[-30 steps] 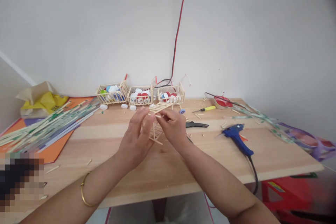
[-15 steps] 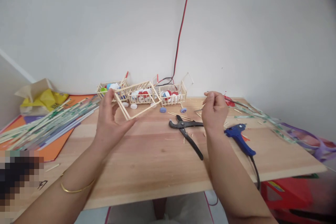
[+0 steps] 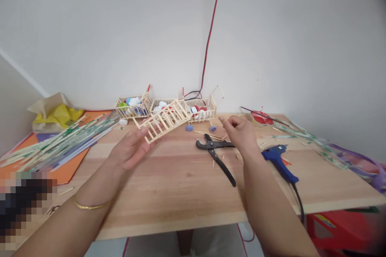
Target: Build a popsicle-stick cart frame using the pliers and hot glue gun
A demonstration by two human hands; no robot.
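Observation:
My left hand (image 3: 131, 148) grips one end of a small frame of thin wooden sticks (image 3: 165, 122), tilted above the table, its ladder-like slats facing me. My right hand (image 3: 241, 133) hovers to the right of the frame, apart from it, with fingers curled and thumb and forefinger together; whatever they pinch, if anything, is too small to make out. Below and left of that hand lies a black-handled cutter (image 3: 221, 164) with spread handles. A blue glue gun (image 3: 279, 162) rests right of my right forearm. Behind the frame stand small stick carts (image 3: 132, 108) filled with coloured caps.
Bundled sticks (image 3: 72, 140) lie over orange sheets (image 3: 68, 168) at the left, near a yellow bag (image 3: 57, 116). Red material (image 3: 262, 117) and wrapped sticks (image 3: 313, 138) occupy the right. Stick offcuts are scattered around the cutter. A red cable (image 3: 210, 28) runs down the wall.
My left hand has turned the stick frame, so its slatted side now faces me. My right hand remains right of the frame, its fingers now pointing more to the left. The view has shifted slightly.

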